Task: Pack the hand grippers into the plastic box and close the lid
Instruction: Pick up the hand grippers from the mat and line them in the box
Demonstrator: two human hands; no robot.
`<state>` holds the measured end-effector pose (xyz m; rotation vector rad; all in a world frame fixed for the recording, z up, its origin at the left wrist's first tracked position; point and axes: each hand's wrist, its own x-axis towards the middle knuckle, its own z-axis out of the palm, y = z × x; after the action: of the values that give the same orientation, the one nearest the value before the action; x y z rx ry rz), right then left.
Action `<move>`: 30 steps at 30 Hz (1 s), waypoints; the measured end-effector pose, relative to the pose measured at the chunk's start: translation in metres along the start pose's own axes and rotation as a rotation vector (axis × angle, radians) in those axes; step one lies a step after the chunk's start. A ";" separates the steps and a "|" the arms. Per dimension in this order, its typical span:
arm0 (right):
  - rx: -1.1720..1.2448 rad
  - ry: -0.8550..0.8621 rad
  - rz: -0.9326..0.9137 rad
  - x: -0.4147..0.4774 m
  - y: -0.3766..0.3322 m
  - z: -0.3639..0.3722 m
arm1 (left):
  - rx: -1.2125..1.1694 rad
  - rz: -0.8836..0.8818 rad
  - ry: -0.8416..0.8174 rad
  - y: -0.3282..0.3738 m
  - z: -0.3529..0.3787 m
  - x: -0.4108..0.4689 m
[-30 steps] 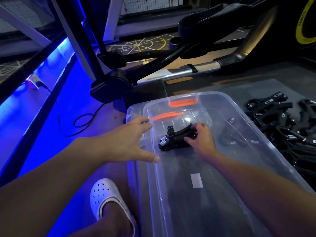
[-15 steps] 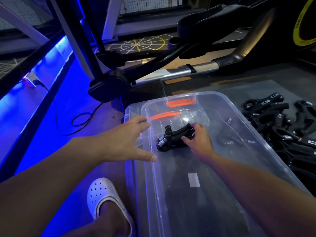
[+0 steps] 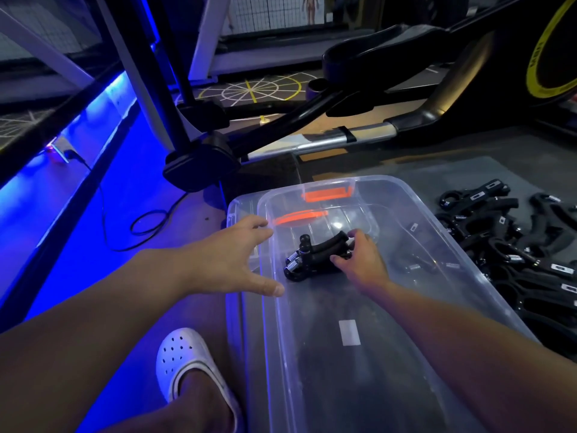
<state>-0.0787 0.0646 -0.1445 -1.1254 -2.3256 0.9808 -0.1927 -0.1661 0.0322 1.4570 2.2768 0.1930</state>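
A clear plastic box (image 3: 468, 270) with orange latches stands open on the floor in front of me. Inside its far end lie black hand grippers (image 3: 315, 254) with silver springs, bunched together. My right hand (image 3: 362, 260) reaches into the box and its fingers and thumb curl round the handles of those grippers. My left hand (image 3: 231, 260) hovers spread over the box's left rim, fingers straight, holding nothing. A pile of several more black hand grippers (image 3: 524, 242) lies on the mat right of the box.
The clear lid (image 3: 237, 220) lies under or beside the box at its left. My foot in a white clog (image 3: 187, 367) is near the box's left side. Exercise machine frames (image 3: 199, 164) and a black cable (image 3: 150, 223) stand beyond, on a blue-lit floor.
Almost nothing has changed. My right hand stays on the grippers in the box, shifting them slightly. My left hand keeps hovering over the left rim.
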 end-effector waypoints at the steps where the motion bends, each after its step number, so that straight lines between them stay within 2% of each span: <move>1: -0.014 -0.001 0.002 0.000 -0.002 -0.004 | 0.006 0.001 0.002 0.001 0.000 0.000; 9: 0.051 0.113 -0.137 -0.011 -0.042 -0.058 | 0.026 0.105 0.146 0.033 -0.015 0.005; 14: 0.191 0.215 -0.192 -0.026 -0.061 -0.118 | -0.019 0.219 0.278 0.071 -0.022 0.018; 17: 0.228 0.272 -0.196 -0.037 -0.057 -0.160 | -0.021 0.284 0.289 0.102 -0.017 0.024; 24: 0.080 0.356 -0.002 -0.058 0.030 -0.226 | 0.061 0.448 0.265 0.184 0.026 0.027; 27: 0.018 0.352 0.132 -0.070 0.078 -0.240 | 0.125 0.455 0.219 0.208 0.046 0.027; 30: -0.031 0.316 0.220 -0.085 0.119 -0.247 | 0.165 0.389 0.176 0.220 0.059 0.033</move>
<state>0.1816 0.1543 -0.0641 -1.4566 -2.0037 0.7733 0.0039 -0.0473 0.0443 2.0370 2.1598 0.2624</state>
